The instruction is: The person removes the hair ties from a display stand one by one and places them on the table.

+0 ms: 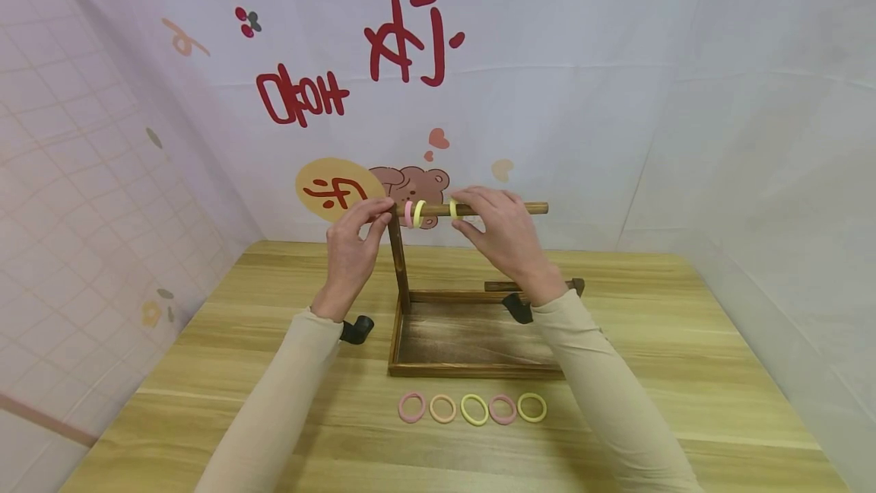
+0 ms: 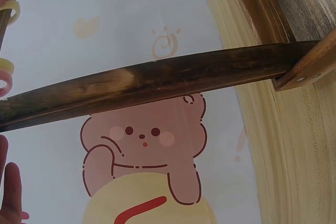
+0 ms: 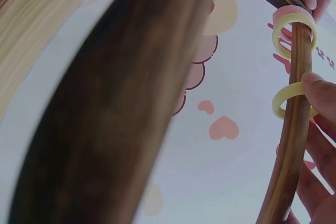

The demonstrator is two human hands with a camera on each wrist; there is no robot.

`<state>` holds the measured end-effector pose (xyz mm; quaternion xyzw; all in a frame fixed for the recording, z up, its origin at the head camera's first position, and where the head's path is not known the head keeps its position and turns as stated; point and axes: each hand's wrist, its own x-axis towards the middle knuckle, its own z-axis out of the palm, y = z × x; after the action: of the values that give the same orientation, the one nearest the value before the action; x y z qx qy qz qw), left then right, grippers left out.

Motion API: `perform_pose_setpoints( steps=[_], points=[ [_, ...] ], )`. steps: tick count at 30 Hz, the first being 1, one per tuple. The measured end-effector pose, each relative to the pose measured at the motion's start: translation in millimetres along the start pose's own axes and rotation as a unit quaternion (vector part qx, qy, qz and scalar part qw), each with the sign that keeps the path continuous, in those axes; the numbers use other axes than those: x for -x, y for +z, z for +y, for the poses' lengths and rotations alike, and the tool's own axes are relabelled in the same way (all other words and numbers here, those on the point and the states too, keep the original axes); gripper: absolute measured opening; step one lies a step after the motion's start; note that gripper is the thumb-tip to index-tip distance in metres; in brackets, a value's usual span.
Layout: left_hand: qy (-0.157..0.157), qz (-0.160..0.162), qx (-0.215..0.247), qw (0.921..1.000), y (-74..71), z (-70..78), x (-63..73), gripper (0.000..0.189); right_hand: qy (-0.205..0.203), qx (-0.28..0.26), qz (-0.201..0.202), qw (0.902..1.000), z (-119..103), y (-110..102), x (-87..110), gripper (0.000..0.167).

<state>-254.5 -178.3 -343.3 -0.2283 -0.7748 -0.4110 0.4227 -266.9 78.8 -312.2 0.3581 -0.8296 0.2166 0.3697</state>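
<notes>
Narrowly apart, right fingers (image 1: 477, 199) round yellow ring (image 1: 453, 209)

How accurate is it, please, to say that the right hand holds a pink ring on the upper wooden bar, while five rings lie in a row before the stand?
Not quite: the right hand holds a yellow ring, not a pink one, on the upper wooden bar, as the right wrist view shows. Five rings do lie in a row before the stand.
</notes>
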Motion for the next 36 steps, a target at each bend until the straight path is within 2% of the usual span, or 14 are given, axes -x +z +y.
perform_pose_setpoints(
  steps=[20, 29, 36],
  points=[
    [-0.016, -0.006, 0.002, 0.9999, -0.7, -0.4, 0.3, 0.02, -0.003, 0.003, 0.002, 1.0, 9.0, -4.3, 6.3, 0.046],
    [-0.006, -0.004, 0.0, 1.0, -0.7, 0.3, 0.3, 0.021, 0.002, 0.003, 0.0, 1.0, 11.1, -6.9, 8.5, 0.047],
    [-0.01, -0.004, 0.001, 0.9999, -0.4, 0.0, 0.0, 0.021, 0.004, -0.001, 0.003, 1.0, 12.7, -9.1, 9.8, 0.046]
  ],
)
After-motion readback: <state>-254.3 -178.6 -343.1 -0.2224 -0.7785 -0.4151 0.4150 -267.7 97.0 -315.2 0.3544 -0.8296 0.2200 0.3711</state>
